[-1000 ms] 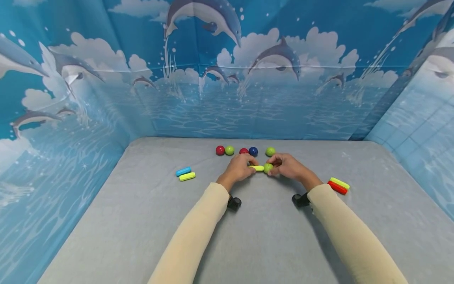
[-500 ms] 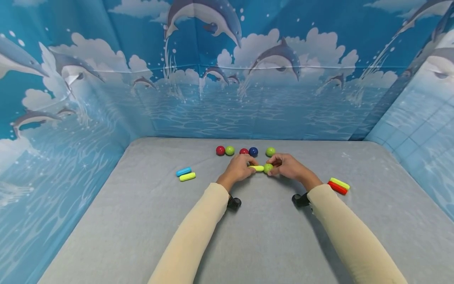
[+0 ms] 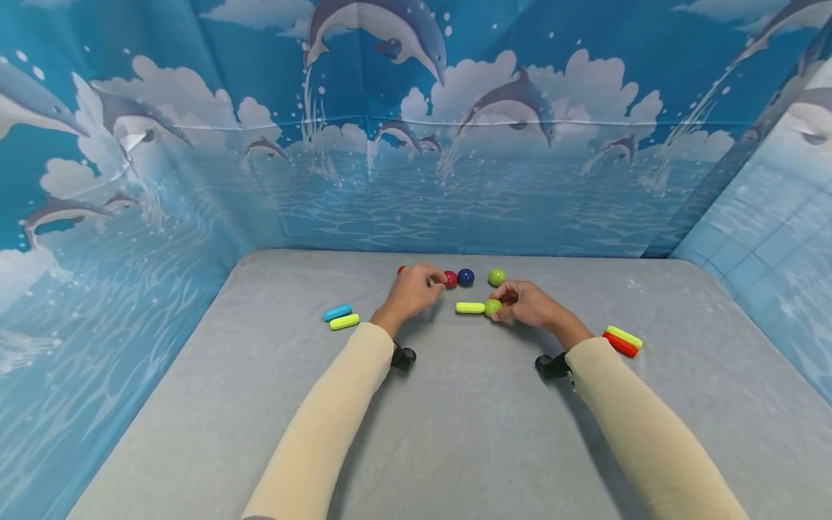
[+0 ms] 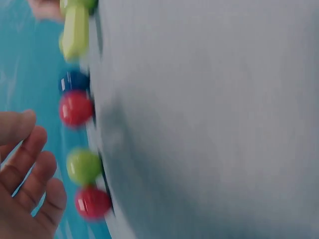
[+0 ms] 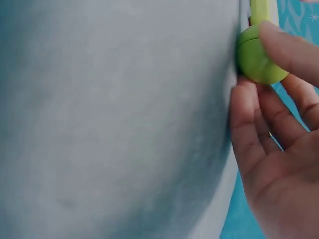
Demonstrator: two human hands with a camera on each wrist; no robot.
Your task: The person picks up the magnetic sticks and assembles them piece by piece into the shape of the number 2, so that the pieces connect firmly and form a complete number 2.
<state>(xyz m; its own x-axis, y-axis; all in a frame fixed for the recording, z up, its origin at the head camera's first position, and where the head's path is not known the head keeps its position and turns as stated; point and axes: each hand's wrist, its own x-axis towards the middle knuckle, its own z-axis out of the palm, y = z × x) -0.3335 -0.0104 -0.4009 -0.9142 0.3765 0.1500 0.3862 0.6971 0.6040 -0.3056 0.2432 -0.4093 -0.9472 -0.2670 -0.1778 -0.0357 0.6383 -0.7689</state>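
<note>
My right hand (image 3: pixel 529 305) pinches a light green ball (image 3: pixel 492 308) between thumb and fingers. Against that ball's left side, end on, is a short yellow-green ridged stick (image 3: pixel 470 308); the right wrist view shows a seam line around the ball (image 5: pixel 259 55). Farther left, my left hand (image 3: pixel 411 290) holds nothing, its fingers loosely bent beside a red ball (image 3: pixel 451 279). From the head it covers a second green ball and most of another red one, but the left wrist view shows this green ball (image 4: pixel 83 167) and red ball (image 4: pixel 93 202) side by side.
Along the back of the grey surface sit a dark blue ball (image 3: pixel 466 277) and another green ball (image 3: pixel 497 277). A blue stick (image 3: pixel 337 313) and a yellow stick (image 3: pixel 344 322) lie left; yellow (image 3: pixel 624 336) and red (image 3: pixel 620 345) sticks lie right. A dolphin-print curtain (image 3: pixel 416 195) stands behind.
My left hand has let go of the yellow-green stick and moved left toward the back row of balls. The right hand keeps its hold on the green ball in the same place.
</note>
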